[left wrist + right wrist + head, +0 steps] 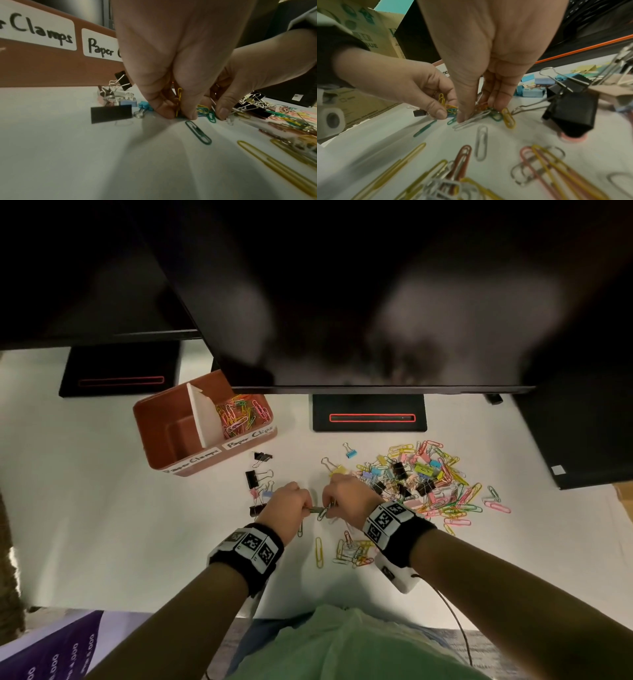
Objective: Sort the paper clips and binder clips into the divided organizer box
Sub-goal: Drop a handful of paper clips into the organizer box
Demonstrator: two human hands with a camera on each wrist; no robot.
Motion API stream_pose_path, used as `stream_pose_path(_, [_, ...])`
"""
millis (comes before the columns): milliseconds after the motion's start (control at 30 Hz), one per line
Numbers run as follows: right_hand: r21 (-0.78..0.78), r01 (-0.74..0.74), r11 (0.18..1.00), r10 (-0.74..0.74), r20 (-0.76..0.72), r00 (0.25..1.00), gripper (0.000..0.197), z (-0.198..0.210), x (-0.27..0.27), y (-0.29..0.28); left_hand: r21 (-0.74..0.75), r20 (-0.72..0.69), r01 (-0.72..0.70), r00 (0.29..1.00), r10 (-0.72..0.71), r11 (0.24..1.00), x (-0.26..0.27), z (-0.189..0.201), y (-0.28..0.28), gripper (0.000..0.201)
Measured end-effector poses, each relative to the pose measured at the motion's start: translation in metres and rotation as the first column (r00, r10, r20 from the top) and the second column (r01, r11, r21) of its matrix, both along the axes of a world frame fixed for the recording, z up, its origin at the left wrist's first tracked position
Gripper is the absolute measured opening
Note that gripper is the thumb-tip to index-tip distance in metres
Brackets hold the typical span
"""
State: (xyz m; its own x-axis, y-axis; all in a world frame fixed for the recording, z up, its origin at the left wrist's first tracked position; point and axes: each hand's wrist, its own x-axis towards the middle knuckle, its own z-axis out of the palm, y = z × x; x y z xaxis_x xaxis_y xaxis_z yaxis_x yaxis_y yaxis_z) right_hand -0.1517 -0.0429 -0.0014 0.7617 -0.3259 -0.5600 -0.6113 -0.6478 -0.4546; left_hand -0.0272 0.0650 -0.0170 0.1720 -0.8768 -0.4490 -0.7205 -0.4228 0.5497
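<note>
Coloured wire paper clips point(448, 108) bunch in the left hand point(286, 501); the right hand point(346, 494) pinches more for one trip.

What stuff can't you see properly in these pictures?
- Head view: what the left hand and right hand pinch, too small, hidden by fingers.
- Left wrist view: "Paper" label, its second word covered by the left hand.
- Head view: organizer box, clamps compartment floor partly hidden by its wall.
</note>
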Motion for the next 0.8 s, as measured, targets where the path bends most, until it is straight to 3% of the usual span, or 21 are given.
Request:
stream_pose_path(200, [0.024,0.027,0.999,-0.028,0.05,0.998,0.012,-0.001,-0.002,-0.003,0.012,0.041,0.06,0.997,-0.061,0.998,0.0,-0.001,0.001,0.012])
stream_pose_path(467, [0.079,0.137,0.987,-0.153,0.238,0.959,0.011,0.023,-0.003,-0.018,-0.114,-0.125,-0.167,0.98,0.153,0.979,0.022,0.028,0.004,0.004])
stream_pose_path(567, [0.064,0.154,0.986,-0.167,0.353,0.921,0.017,0.049,0.018,-0.027,-0.171,-0.215,-0.29,0.944,0.251,0.942,0.046,0.062,-0.002,0.008])
stream_pose_path(667, [0.044,0.145,0.988,-0.147,0.496,0.856,0.021,0.081,0.055,-0.034,-0.244,-0.204,-0.38,0.919,0.336,0.892,0.08,0.097,-0.008,0.009])
stream_pose_path(800, [0.04,0.196,0.98,-0.178,0.624,0.761,0.02,0.109,0.119,-0.039,-0.299,-0.233,-0.578,0.816,0.529,0.759,0.13,0.118,-0.019,0.008])
